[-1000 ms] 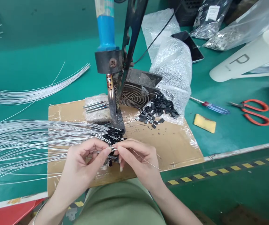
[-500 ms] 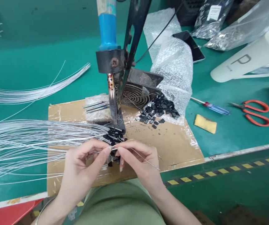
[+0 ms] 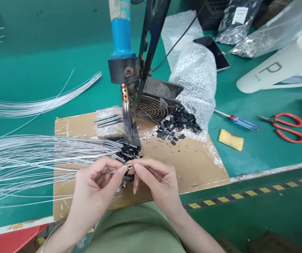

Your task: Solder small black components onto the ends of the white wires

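My left hand (image 3: 97, 191) pinches the end of a thin white wire between thumb and forefinger, close to the tips of my right hand (image 3: 157, 179). The right fingers are pinched too, and a thin wire (image 3: 163, 178) passes through them and sticks out to the right. What lies right between the fingertips is too small to make out. Just behind the hands, black pieces (image 3: 127, 153) sit at the ends of a bundle of white wires (image 3: 43, 151) that spreads left. A soldering iron (image 3: 126, 105) hangs tip down above them.
Cardboard (image 3: 193, 165) lies under the work. Behind it are a black fan (image 3: 153, 107), loose black parts (image 3: 179, 121) and bubble wrap (image 3: 197, 77). To the right are a screwdriver (image 3: 243, 122), a yellow sponge (image 3: 230, 139), scissors (image 3: 289, 133) and a white cup (image 3: 277, 66).
The fingertips of both hands have shifted slightly; my right thumb has moved a little to the right, so a small gap shows between the two thumbs.
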{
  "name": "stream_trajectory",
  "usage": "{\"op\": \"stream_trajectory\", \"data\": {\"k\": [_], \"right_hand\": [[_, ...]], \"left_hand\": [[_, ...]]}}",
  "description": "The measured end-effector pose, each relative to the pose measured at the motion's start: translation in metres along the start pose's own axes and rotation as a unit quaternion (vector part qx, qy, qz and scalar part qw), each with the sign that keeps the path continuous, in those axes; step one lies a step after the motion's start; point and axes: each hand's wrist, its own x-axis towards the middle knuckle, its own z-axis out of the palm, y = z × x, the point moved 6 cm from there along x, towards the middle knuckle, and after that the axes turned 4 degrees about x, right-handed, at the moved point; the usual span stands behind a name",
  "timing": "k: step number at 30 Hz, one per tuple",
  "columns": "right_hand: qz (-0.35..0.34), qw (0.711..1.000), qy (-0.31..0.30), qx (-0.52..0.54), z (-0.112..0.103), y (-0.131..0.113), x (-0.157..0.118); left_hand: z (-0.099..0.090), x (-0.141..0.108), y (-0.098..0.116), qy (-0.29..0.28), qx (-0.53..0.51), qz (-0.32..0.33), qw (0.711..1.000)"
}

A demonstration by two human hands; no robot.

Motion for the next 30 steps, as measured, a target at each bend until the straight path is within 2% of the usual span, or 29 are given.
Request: {"op": "stream_trajectory", "data": {"k": [7,17,23,30], "right_hand": [[0.047,0.995,-0.018,0.088,0.003,0.009,0.002],[0.056,0.991,-0.019,0.117,0.004,0.012,0.000],[0.080,0.988,-0.019,0.128,0.003,0.013,0.000],[0.135,0.979,-0.041,0.149,0.003,0.010,0.004]], "left_hand": [[0.003,-0.001,0.001,0.002,-0.029,0.000,1.000],[0.004,-0.003,0.007,0.016,-0.030,0.026,0.999],[0.004,-0.001,0.004,-0.023,-0.018,0.071,0.997],[0.001,-0.001,0.001,-0.036,0.003,0.059,0.998]]}}
